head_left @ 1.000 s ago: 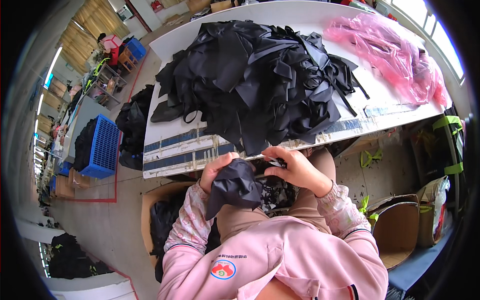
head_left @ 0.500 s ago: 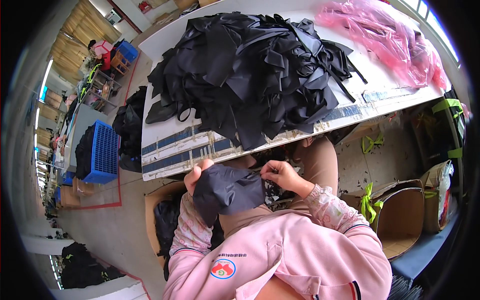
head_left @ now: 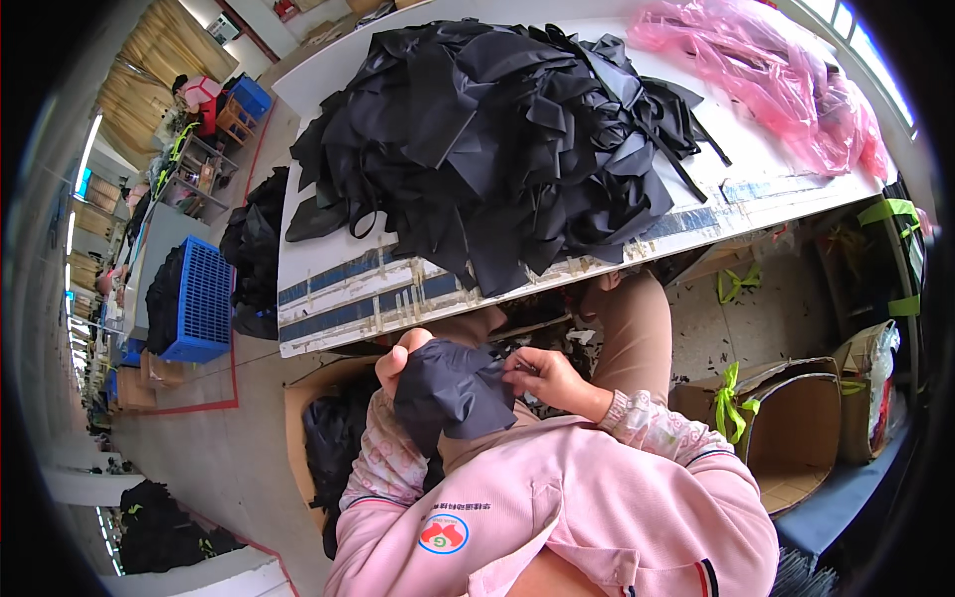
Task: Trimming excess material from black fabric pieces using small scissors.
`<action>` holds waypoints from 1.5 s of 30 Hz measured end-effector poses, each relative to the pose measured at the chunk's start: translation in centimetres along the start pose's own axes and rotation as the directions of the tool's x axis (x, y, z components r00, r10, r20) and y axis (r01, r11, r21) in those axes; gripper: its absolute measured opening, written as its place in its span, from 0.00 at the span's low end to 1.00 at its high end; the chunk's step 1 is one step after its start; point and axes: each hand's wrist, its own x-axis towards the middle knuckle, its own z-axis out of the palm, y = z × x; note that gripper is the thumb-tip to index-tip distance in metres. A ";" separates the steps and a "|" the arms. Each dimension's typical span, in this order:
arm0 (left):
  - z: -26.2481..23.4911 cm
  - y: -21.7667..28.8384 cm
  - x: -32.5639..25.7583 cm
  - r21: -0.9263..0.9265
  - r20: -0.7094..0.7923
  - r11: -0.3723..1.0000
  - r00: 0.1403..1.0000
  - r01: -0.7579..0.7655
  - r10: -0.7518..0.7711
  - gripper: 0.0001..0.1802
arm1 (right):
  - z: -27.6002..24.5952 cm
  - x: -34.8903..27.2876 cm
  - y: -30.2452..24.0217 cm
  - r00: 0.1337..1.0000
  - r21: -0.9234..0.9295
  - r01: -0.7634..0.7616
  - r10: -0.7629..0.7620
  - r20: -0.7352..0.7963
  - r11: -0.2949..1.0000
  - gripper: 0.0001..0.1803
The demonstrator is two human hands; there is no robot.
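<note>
A piece of black fabric (head_left: 448, 390) hangs above my lap, bunched and folded. At its upper left edge my left hand (head_left: 400, 360) is closed on it, with most of the fingers hidden behind the cloth. My right hand (head_left: 547, 378) pinches the right edge of the same piece between thumb and fingertips. Just beyond my hands, a large heap of black fabric pieces (head_left: 477, 149), some with narrow straps, covers much of the white table (head_left: 298, 328).
Pink plastic sheeting (head_left: 786, 90) lies on the table's far right. A cardboard box (head_left: 295, 418) with black fabric stands at my left, another open carton (head_left: 796, 428) at my right. A blue crate (head_left: 204, 303) stands farther left. One person (head_left: 202, 95) works in the background.
My right hand has moved left and slightly down, nearer my left hand. The fabric between them is more bunched and narrower.
</note>
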 end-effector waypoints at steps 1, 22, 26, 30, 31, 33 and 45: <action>-0.2 0.1 -0.1 -0.029 0.047 1.000 0.999 0.002 -0.001 0.28 | -0.3 0.2 -0.2 0.999 -0.029 0.005 -0.006 -0.038 1.000 0.09; 3.2 -3.0 7.3 0.773 -0.014 0.634 0.999 -0.020 0.049 0.20 | -5.8 -1.5 -15.5 0.600 -0.788 0.585 -0.756 0.262 0.192 0.23; 1.1 -3.8 7.0 0.480 -0.098 0.835 0.963 0.268 -0.253 0.13 | -5.7 -2.2 -15.4 0.644 -0.805 0.560 -0.715 0.273 0.197 0.24; 0.6 -4.7 5.7 0.099 -0.317 0.966 0.928 0.237 -0.195 0.06 | -6.4 -2.3 -14.0 0.627 -0.832 0.508 -0.759 0.179 0.223 0.23; 0.7 -4.8 5.6 0.041 -0.365 0.988 0.922 0.152 -0.126 0.06 | -6.4 -2.3 -13.7 0.645 -0.840 0.478 -0.751 0.139 0.256 0.21; 1.4 -4.5 5.4 0.056 -0.381 0.996 0.923 0.069 -0.042 0.06 | -6.0 -2.2 -12.7 0.699 -0.777 0.490 -0.711 0.079 0.395 0.20; 2.6 -3.3 3.9 0.106 -0.342 0.994 0.938 -0.021 0.057 0.09 | -5.5 -0.1 -11.1 0.997 0.145 0.052 -0.042 -0.068 0.988 0.26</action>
